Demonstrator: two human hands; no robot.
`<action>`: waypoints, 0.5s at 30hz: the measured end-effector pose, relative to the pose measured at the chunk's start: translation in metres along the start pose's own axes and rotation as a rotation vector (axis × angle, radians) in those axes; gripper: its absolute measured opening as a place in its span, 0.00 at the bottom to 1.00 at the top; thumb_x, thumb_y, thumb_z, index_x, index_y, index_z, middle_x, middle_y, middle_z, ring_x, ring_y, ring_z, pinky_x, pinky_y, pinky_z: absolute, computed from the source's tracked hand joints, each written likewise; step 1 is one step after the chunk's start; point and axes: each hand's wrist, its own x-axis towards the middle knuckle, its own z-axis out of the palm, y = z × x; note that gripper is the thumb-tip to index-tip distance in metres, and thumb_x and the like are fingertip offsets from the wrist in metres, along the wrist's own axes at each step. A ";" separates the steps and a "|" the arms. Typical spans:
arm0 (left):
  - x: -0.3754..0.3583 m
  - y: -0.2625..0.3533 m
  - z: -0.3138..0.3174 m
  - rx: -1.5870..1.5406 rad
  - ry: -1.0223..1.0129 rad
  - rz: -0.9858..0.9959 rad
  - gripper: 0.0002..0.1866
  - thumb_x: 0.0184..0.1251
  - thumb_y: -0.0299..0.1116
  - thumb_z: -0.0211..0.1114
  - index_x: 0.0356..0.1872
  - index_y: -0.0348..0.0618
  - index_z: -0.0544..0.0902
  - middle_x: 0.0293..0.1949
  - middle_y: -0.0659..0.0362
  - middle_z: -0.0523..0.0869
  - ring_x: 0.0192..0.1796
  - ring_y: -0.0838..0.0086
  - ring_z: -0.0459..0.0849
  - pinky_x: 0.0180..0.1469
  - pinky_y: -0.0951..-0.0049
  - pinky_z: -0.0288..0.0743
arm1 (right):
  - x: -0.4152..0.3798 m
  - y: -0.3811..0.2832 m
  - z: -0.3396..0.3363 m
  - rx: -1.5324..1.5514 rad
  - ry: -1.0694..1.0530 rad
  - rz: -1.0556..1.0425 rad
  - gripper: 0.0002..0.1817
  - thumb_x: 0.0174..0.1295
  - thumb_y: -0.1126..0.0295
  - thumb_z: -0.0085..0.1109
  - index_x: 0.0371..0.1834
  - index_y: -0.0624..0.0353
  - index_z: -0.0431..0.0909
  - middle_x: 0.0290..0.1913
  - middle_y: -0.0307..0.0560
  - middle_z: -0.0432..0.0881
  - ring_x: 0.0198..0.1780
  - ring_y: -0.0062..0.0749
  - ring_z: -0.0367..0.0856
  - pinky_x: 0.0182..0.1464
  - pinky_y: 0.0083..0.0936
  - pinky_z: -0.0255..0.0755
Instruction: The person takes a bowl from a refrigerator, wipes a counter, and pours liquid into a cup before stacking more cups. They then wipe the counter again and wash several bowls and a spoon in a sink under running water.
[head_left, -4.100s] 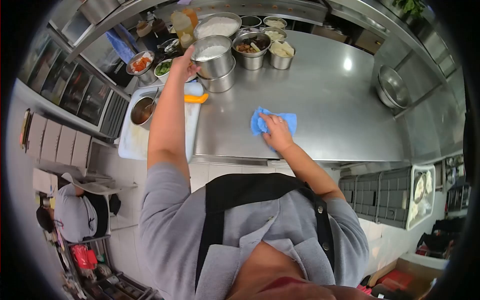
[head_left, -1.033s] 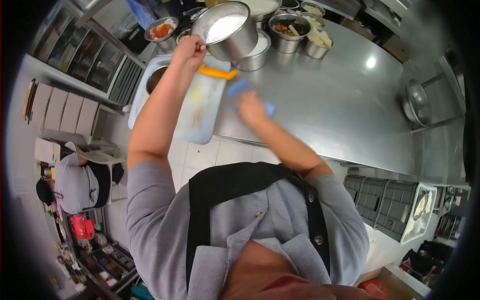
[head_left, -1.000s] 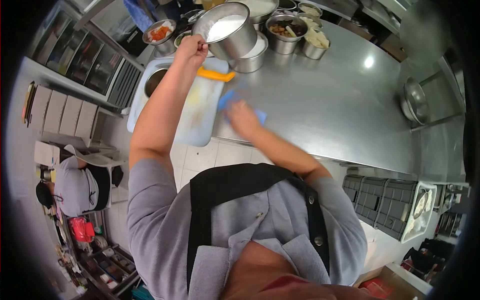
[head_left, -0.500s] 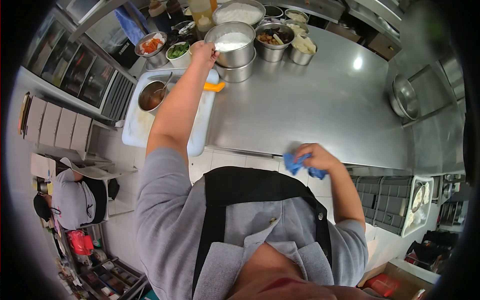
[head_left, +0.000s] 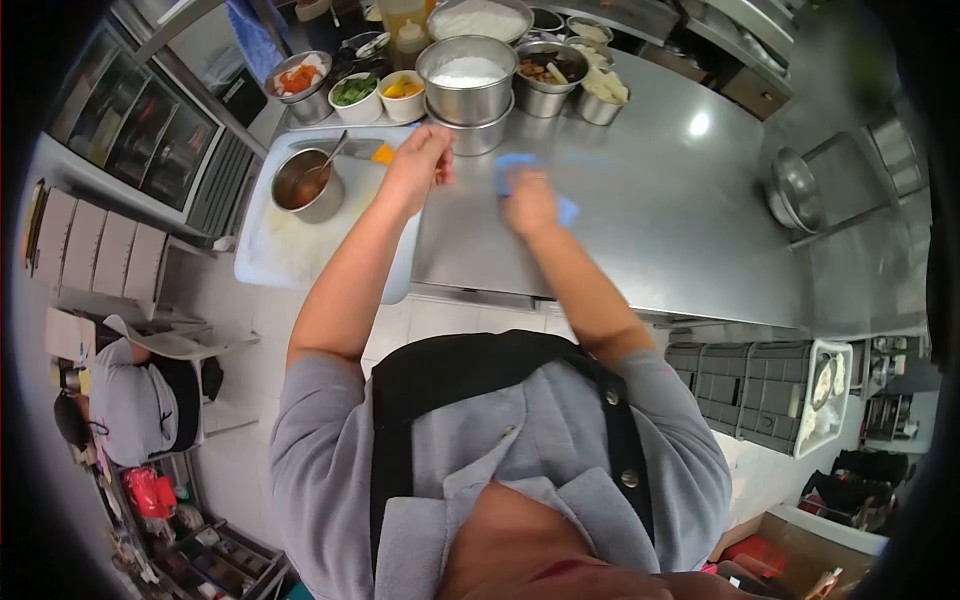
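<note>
My left hand (head_left: 424,165) has curled fingers and covers part of a knife's yellow handle (head_left: 383,153) at the right edge of the white cutting board (head_left: 262,245). Whether the fingers grip the handle is hidden. On the steel counter, my right hand (head_left: 530,198) presses a blue cloth (head_left: 566,211), both blurred by motion. A metal pot (head_left: 320,201) with brownish-red contents and a spoon (head_left: 334,147) stands on the board. Just beyond my left hand, a metal pot of white powder (head_left: 466,97) sits on another metal pot (head_left: 472,139).
White tubs of green pieces (head_left: 356,113) and yellow pieces (head_left: 404,103) line the back, beside a bowl of orange pieces (head_left: 299,77). Further right are several metal containers (head_left: 544,100). Bowls (head_left: 797,190) hang at right, above a grey crate (head_left: 740,390). A person (head_left: 140,405) is at far left.
My left hand has left the upper pot's rim and come down to the board's right edge. My right hand has brought the cloth from the counter's front edge onto its surface.
</note>
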 end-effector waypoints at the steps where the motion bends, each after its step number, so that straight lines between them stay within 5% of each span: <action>1: -0.009 -0.004 0.003 0.015 -0.017 -0.005 0.11 0.72 0.42 0.53 0.38 0.47 0.74 0.24 0.67 0.73 0.25 0.81 0.72 0.31 0.77 0.71 | 0.002 -0.028 -0.008 0.098 -0.060 -0.112 0.17 0.46 0.72 0.58 0.43 0.62 0.77 0.42 0.56 0.79 0.47 0.52 0.74 0.51 0.39 0.71; 5: -0.035 -0.011 -0.011 0.256 -0.122 0.145 0.12 0.73 0.41 0.52 0.36 0.44 0.76 0.18 0.67 0.73 0.19 0.82 0.70 0.23 0.79 0.65 | -0.061 -0.117 0.006 0.480 -0.296 -0.357 0.09 0.44 0.74 0.55 0.30 0.63 0.79 0.33 0.60 0.79 0.40 0.56 0.76 0.46 0.45 0.71; 7: -0.042 -0.003 -0.025 0.431 -0.155 0.249 0.14 0.73 0.41 0.51 0.34 0.42 0.76 0.15 0.66 0.71 0.17 0.81 0.69 0.21 0.78 0.64 | -0.078 -0.123 -0.003 0.914 -0.721 -0.530 0.12 0.43 0.74 0.56 0.32 0.58 0.83 0.35 0.53 0.83 0.35 0.43 0.80 0.39 0.39 0.73; 9: -0.053 0.015 -0.028 0.468 -0.087 0.221 0.17 0.73 0.41 0.52 0.30 0.41 0.80 0.14 0.65 0.73 0.16 0.80 0.69 0.21 0.79 0.64 | -0.064 -0.117 -0.075 0.940 -1.124 -0.492 0.18 0.44 0.71 0.58 0.41 0.56 0.83 0.36 0.46 0.85 0.36 0.33 0.81 0.40 0.30 0.75; 11: -0.056 0.033 -0.027 0.612 -0.099 0.155 0.18 0.70 0.42 0.55 0.25 0.40 0.82 0.14 0.62 0.75 0.16 0.78 0.71 0.21 0.76 0.65 | -0.044 -0.107 -0.106 1.156 -1.054 -0.490 0.18 0.44 0.74 0.58 0.42 0.57 0.83 0.38 0.48 0.85 0.39 0.34 0.81 0.44 0.30 0.74; 12: -0.050 0.040 -0.025 0.686 -0.128 0.310 0.18 0.69 0.43 0.57 0.24 0.41 0.82 0.16 0.62 0.76 0.18 0.78 0.73 0.23 0.76 0.66 | -0.041 -0.104 -0.112 1.309 -0.948 -0.526 0.18 0.43 0.74 0.58 0.42 0.57 0.83 0.39 0.49 0.84 0.39 0.36 0.81 0.45 0.31 0.74; 14: -0.045 0.045 -0.017 0.829 -0.176 0.592 0.18 0.67 0.44 0.59 0.23 0.43 0.83 0.19 0.61 0.78 0.23 0.77 0.76 0.27 0.77 0.69 | -0.051 -0.100 -0.078 1.047 -0.827 -0.646 0.18 0.42 0.75 0.59 0.41 0.57 0.83 0.38 0.49 0.83 0.41 0.39 0.80 0.48 0.32 0.73; 15: -0.047 0.051 -0.005 0.932 -0.124 0.903 0.09 0.62 0.39 0.64 0.30 0.44 0.85 0.27 0.60 0.81 0.34 0.74 0.79 0.38 0.75 0.72 | -0.051 -0.095 -0.067 0.912 -0.769 -0.704 0.18 0.42 0.76 0.59 0.41 0.57 0.82 0.37 0.49 0.82 0.42 0.40 0.80 0.49 0.33 0.72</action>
